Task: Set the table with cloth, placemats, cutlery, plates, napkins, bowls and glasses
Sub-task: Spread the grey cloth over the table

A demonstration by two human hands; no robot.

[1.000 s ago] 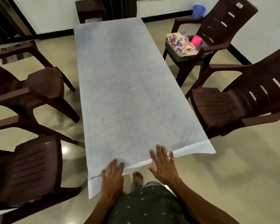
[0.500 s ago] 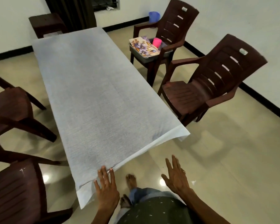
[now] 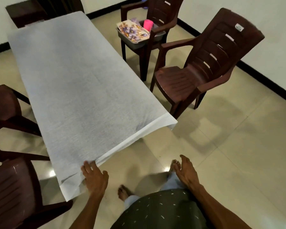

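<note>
Your left hand [image 3: 95, 178] rests flat-fingered on the near hem of the pale grey woven tablecloth [image 3: 76, 90]; your right hand [image 3: 186, 172] hangs relaxed, holding nothing. The flowered placemats [image 3: 133, 31] lie at one o'clock, nearer your right hand.

cloth [image 3: 76, 83]: pale grey-white, plain | chairs [image 3: 205, 71]: dark brown | far-right placemats [image 3: 134, 31]: purple floral print | cup [image 3: 148, 24]: pink | floor [image 3: 238, 146]: glossy beige tiles | shirt [image 3: 160, 210]: dark green, white flecks
</note>
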